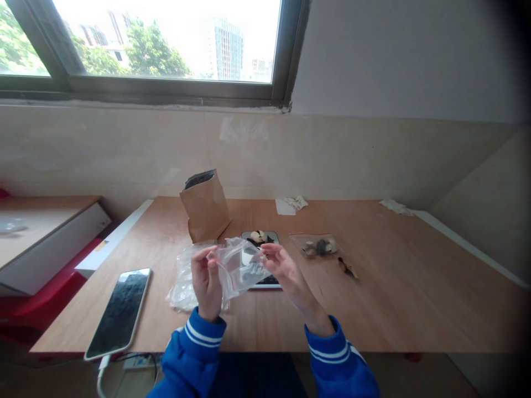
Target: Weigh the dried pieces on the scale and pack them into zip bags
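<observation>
A clear plastic zip bag [238, 271] is held up between my hands over the table. My left hand [206, 282] pinches its left end between thumb and fingers. At the bag's right end, the fingertips of my right hand [286, 271] are closed on the plastic. Behind the bag stands a kitchen scale [271, 236], partly hidden, with pale and dark dried pieces [259, 237] heaped on it. More clear plastic bags [182, 287] lie in a pile beside and beneath my left hand.
A brown paper bag [206, 207] stands open at the back left. To the right lie a filled zip bag [319, 247] and a loose dark piece [347, 268]. A phone [120, 312] with a cable is at front left. Crumpled tissue [295, 203] sits near the wall.
</observation>
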Tool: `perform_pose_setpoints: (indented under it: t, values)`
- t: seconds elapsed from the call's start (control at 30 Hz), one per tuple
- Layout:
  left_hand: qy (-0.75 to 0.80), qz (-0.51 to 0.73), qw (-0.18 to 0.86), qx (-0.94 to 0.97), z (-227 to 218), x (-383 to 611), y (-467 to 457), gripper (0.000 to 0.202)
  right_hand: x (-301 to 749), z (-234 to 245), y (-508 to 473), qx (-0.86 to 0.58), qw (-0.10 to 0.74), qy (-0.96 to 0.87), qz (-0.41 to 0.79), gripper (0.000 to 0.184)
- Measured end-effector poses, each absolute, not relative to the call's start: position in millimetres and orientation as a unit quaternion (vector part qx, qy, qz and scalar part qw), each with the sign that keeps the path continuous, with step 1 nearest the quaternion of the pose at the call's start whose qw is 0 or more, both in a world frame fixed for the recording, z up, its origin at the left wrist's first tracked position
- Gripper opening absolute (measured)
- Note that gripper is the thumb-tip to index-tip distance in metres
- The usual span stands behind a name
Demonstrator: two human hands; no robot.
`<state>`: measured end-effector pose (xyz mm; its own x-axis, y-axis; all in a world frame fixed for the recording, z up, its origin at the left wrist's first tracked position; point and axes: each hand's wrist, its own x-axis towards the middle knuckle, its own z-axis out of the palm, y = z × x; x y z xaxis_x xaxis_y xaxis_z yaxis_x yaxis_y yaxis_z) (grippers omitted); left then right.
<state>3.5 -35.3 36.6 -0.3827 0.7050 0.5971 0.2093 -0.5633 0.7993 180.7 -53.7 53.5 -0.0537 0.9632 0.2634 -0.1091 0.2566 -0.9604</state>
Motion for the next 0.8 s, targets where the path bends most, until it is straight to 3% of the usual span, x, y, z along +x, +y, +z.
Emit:
perform_pose_setpoints:
  t: [0.1, 0.37, 0.5, 0.6, 0.8]
  values:
    - [0.435, 0.746, 0.171, 0.475, 33, 5, -14, 0.029, 193, 41, -55, -0.431, 0.576, -0.556, 0.416, 0.038]
    - [0.453, 0.754, 0.056, 0.473, -5, 11, 5, 0.032, 199, 0, -32, -0.582, 0.51, -0.626, 0.101, 0.026]
    - [0.455, 0.737, 0.023, 0.499, -8, 10, 1, 0.031, 195, -7, -23, -0.603, 0.47, -0.642, 0.058, 0.03]
    - [0.448, 0.73, 0.055, 0.513, -4, 12, 0, 0.029, 194, -9, -18, -0.61, 0.439, -0.658, 0.042, 0.029]
    - [0.427, 0.721, 0.137, 0.528, -8, 19, -3, 0.025, 205, -8, -13, -0.621, 0.432, -0.652, 0.039, 0.012]
